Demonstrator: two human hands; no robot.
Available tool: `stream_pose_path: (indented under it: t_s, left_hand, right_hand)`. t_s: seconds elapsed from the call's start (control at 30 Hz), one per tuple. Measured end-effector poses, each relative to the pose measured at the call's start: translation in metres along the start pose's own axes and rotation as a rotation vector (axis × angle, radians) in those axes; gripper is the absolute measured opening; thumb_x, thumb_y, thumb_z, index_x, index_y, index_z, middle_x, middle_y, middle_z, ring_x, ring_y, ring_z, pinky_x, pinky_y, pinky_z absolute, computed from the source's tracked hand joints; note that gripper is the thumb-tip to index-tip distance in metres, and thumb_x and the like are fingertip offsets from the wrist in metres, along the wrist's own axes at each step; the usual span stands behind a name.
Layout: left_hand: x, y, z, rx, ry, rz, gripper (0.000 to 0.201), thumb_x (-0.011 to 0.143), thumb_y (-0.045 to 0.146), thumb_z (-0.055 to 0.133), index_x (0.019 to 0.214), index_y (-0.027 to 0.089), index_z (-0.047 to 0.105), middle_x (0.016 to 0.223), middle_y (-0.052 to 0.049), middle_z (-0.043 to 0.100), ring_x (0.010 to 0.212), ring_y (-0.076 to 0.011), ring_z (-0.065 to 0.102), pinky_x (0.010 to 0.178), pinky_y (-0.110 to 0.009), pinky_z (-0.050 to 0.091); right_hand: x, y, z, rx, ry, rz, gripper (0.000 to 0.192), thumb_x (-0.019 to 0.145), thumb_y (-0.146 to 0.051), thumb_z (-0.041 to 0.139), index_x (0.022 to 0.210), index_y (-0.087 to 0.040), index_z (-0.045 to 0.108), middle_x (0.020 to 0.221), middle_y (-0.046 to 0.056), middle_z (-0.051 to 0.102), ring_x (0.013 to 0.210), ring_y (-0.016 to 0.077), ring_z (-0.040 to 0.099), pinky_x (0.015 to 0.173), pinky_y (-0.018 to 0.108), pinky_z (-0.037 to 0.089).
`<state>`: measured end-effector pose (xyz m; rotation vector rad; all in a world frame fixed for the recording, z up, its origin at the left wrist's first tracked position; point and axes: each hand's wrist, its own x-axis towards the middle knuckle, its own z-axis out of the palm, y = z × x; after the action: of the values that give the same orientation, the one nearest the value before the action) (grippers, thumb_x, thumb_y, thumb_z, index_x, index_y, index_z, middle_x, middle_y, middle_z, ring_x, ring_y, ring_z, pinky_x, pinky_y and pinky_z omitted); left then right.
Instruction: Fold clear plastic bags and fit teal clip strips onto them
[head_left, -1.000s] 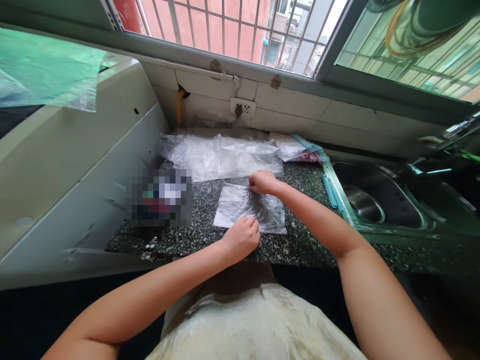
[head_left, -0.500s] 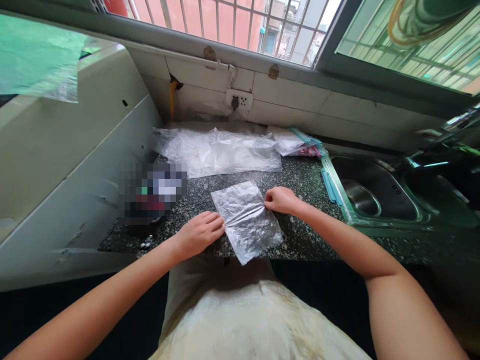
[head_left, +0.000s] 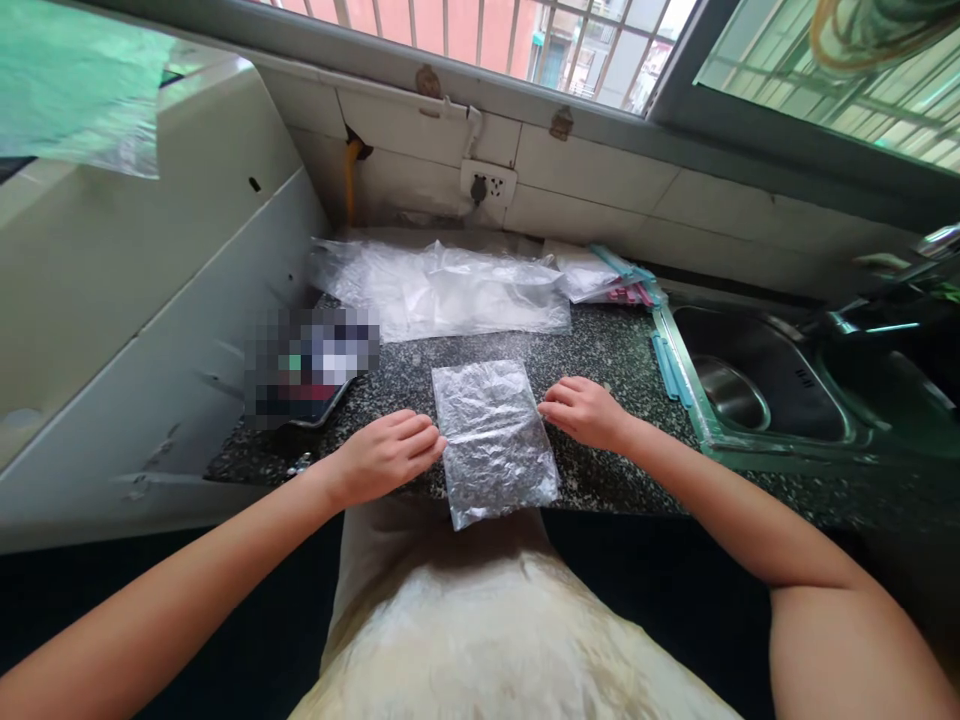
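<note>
A clear, wrinkled plastic bag (head_left: 496,455) lies flat at the front of the speckled counter, its near corner reaching past the edge. My left hand (head_left: 391,455) pinches the bag's left side, the fingers bent and pressed together. At the opposite side, my right hand (head_left: 585,412) is closed with its fingertips at the bag's right edge. Light creases run across the bag between both hands. My thumbs are mostly hidden.
Larger clear plastic bags (head_left: 457,295) lie along the wall. Blue and pink strips (head_left: 634,285) sit on more plastic at the back right. More blue strips (head_left: 671,370) lie beside the sink (head_left: 765,375). A blurred-out object (head_left: 311,365) rests at the left.
The bag has turned slightly and lies flatter, its sharp folds between the hands eased. My right hand has shifted a little to the right. The view has tilted slightly.
</note>
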<state>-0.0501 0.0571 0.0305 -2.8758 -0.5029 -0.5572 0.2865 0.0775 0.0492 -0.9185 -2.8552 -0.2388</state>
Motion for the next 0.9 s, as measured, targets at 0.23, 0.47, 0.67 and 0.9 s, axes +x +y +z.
stream_pose_path:
  t_s: [0.23, 0.47, 0.67, 0.9]
  left_hand:
    - [-0.006, 0.012, -0.004, 0.048, 0.027, 0.124, 0.021, 0.090, 0.009, 0.042, 0.097, 0.018, 0.060, 0.076, -0.002, 0.063, 0.076, -0.0140, 0.057, 0.073, -0.028, 0.045]
    - [0.023, 0.011, -0.003, 0.092, 0.007, 0.336, 0.023, 0.090, 0.011, 0.042, 0.082, 0.016, 0.063, 0.075, -0.004, 0.063, 0.069, -0.0143, 0.054, 0.067, -0.029, 0.044]
    - [0.016, 0.015, 0.009, -0.099, 0.102, 0.107, 0.020, 0.090, 0.014, 0.045, 0.079, 0.017, 0.062, 0.069, -0.002, 0.061, 0.066, -0.0135, 0.053, 0.065, -0.027, 0.044]
    - [0.016, 0.020, 0.006, -0.534, 0.300, -0.373, 0.014, 0.085, 0.014, 0.052, 0.077, 0.016, 0.064, 0.067, -0.002, 0.060, 0.066, -0.0115, 0.054, 0.060, -0.022, 0.045]
  right_hand:
    - [-0.025, -0.005, -0.001, -0.147, 0.035, -0.128, 0.025, 0.092, -0.014, 0.039, 0.097, -0.019, 0.062, 0.087, 0.006, 0.065, 0.077, 0.0151, 0.050, 0.068, 0.030, 0.037]
    - [-0.005, -0.009, 0.001, -0.258, 0.117, -0.432, 0.015, 0.090, -0.015, 0.045, 0.093, -0.015, 0.060, 0.083, 0.004, 0.062, 0.076, 0.0143, 0.049, 0.066, 0.029, 0.035]
    - [-0.004, -0.013, 0.008, -0.117, 0.181, -0.330, 0.017, 0.090, -0.015, 0.046, 0.083, -0.016, 0.061, 0.079, 0.003, 0.063, 0.072, 0.0137, 0.049, 0.064, 0.028, 0.037]
    - [-0.003, -0.010, 0.011, 0.246, 0.234, 0.031, 0.015, 0.089, -0.018, 0.048, 0.086, -0.018, 0.062, 0.080, 0.005, 0.062, 0.075, 0.0141, 0.051, 0.069, 0.026, 0.045]
